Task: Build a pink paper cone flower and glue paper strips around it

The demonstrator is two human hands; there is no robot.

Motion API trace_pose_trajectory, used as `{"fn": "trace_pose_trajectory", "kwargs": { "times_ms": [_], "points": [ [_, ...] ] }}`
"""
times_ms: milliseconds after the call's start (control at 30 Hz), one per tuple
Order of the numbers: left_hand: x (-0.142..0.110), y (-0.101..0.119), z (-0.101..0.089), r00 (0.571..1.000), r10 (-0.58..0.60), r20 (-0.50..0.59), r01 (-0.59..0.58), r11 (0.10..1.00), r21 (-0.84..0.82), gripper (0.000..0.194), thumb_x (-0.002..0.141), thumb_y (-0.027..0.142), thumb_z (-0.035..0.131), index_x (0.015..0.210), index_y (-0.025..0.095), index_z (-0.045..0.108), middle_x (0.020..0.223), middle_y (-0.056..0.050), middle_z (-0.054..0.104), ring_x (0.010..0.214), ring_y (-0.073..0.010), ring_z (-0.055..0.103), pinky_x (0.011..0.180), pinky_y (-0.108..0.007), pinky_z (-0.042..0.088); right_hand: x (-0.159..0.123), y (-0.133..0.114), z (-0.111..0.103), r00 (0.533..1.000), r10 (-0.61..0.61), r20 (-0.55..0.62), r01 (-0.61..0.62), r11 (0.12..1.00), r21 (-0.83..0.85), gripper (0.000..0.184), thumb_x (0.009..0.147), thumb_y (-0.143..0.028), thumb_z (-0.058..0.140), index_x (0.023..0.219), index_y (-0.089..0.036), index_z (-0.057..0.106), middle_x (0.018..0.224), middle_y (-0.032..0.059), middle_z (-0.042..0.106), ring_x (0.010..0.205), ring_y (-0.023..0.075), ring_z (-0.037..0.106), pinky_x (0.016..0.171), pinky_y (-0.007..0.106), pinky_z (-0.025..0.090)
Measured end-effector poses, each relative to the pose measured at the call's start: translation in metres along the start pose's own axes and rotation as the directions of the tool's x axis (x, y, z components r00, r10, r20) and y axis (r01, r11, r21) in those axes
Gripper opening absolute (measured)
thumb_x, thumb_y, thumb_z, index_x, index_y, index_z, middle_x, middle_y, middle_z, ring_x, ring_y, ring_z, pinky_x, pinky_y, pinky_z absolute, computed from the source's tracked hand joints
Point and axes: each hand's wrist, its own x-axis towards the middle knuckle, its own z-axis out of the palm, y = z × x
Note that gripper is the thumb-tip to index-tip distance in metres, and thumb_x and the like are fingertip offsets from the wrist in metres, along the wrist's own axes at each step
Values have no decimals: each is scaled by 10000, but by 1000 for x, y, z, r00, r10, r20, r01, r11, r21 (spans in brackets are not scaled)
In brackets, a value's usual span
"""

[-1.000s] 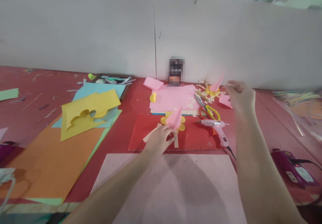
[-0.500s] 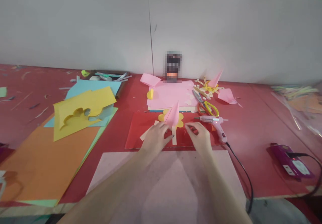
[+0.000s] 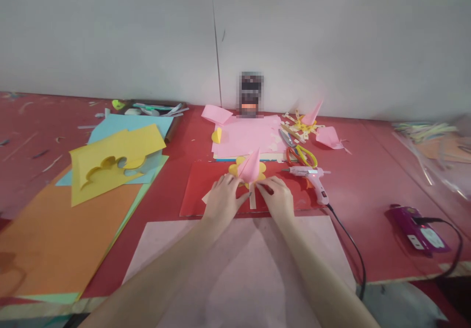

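Note:
A paper flower with yellow scalloped petals [image 3: 233, 168] and a pink paper cone [image 3: 250, 168] at its middle is over a red board [image 3: 193, 190]. My left hand [image 3: 223, 201] has its fingers closed at the lower left edge of the flower, thumb near a cream paper strip [image 3: 252, 199]. That strip hangs down below the cone between my hands. From the other side, my right hand [image 3: 278, 198] pinches at the flower's lower right edge, by the top of the strip. Another cream strip [image 3: 206, 198] lies partly hidden beside my left hand.
Right of the board lie a pink glue gun [image 3: 312, 177] with its cord and scissors [image 3: 304, 156]. A purple power adapter [image 3: 419, 230] sits farther right. Pink paper [image 3: 245, 136] and a second cone flower [image 3: 312, 116] are behind; yellow cut paper [image 3: 110, 166] and orange sheets [image 3: 66, 239] lie left.
My right hand has moved left, from apart beside the flower to its lower right edge. My left hand stays at the flower. The whole view has shifted slightly.

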Motion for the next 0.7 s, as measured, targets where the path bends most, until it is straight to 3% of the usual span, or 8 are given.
{"fn": "trace_pose_trajectory", "kwargs": {
  "times_ms": [400,567,700],
  "points": [
    [1,0,3,1000,-6,19,4,997,82,232,755,353,616,905,198,529,906,-36,563,852,-217,530,730,-354,414,0,-3,1,999,-23,27,24,999,-49,181,822,-331,508,798,-290,683,787,3,598,795,166,533,632,265,406],
    [1,1,2,1000,-11,15,10,999,46,221,750,353,622,889,208,530,920,-30,573,860,-218,530,738,-353,411,1,1,1,1000,-18,-12,19,999,42,176,813,-340,520,812,-272,682,795,6,604,789,160,545,667,268,426],
    [1,2,0,999,-5,32,4,1000,18,196,753,333,623,880,215,532,922,-23,573,854,-215,530,737,-352,407,0,0,1,998,-43,34,43,999,12,175,814,-333,517,799,-289,685,790,5,614,801,170,545,666,276,426]
  ]
}}
